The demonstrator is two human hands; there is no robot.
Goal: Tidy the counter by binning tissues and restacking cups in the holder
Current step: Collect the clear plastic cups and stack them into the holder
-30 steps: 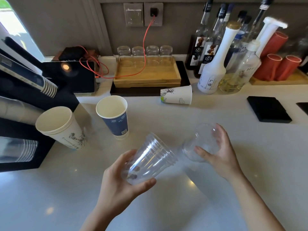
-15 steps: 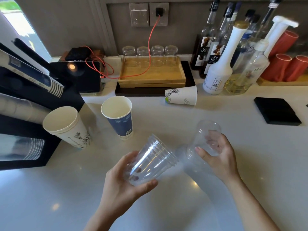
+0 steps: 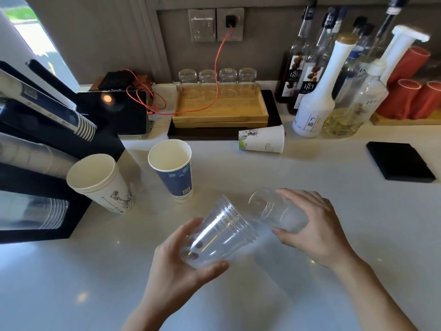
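My left hand (image 3: pixel 176 266) grips a stack of clear plastic cups (image 3: pixel 222 232), tilted with the rims pointing up and right. My right hand (image 3: pixel 315 225) holds a single clear plastic cup (image 3: pixel 274 211) on its side, base toward the stack's rims, close beside them. At the left stands the black cup holder (image 3: pixel 47 177) with rows of stacked cups lying in it. In front of it stand a white paper cup stack (image 3: pixel 102 185) and a blue paper cup (image 3: pixel 173 168). A white printed paper cup (image 3: pixel 262 139) lies on its side further back.
A wooden tray (image 3: pixel 219 111) with upturned glasses sits at the back, a red cable draped over it. Syrup bottles (image 3: pixel 315 91) and red cups (image 3: pixel 410 91) stand at the back right. A black pad (image 3: pixel 398 163) lies on the white counter (image 3: pixel 71 283) at the right.
My right hand has turned the single clear cup over, so its base now faces the stack, and brought it closer to the stack's rims. The left hand has held its stack still.
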